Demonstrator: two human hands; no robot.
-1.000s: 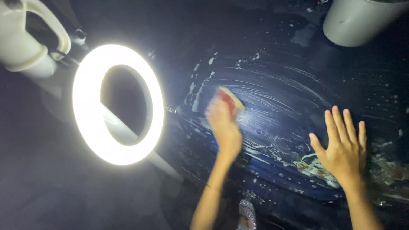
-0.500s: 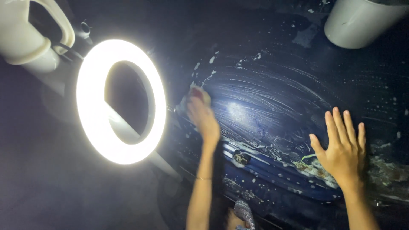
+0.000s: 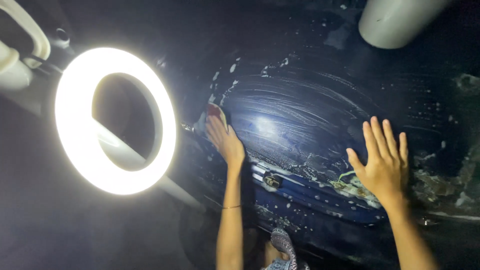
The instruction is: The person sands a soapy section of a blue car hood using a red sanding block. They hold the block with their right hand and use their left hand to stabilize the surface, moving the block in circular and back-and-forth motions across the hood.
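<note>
I see my left hand [image 3: 225, 142] pressed flat over a small sponge, reddish with a pale yellow edge [image 3: 216, 111], at the left edge of the wide, dark blue, glossy curved panel [image 3: 310, 120]. The fingers lie close together and nearly straight, pinning the sponge against the surface rather than curling round it; only its top corner shows past the fingertips. My right hand [image 3: 382, 162] rests open on the panel's lower right, fingers spread wide, palm down, holding nothing.

To scrub well here, I judge that even pressure through the whole palm matters, with overlapping curved strokes that follow the arcs already showing, so no dry strip is left between passes. The open right hand serves well as a brace, and I would keep it planted off the wet streaks so it does not slip.

The panel is coated in thin white soap streaks [image 3: 280, 95] sweeping in broad arcs, with scattered foam flecks above and a bright glare spot near the middle. Below runs a lighter blue band with a small dark metal latch [image 3: 272, 180], and a clump of greenish-brown grime [image 3: 350, 185] sits just beside my right thumb. A glowing white ring light on its pale arm [image 3: 70, 155] stands to the left of the panel.
</note>
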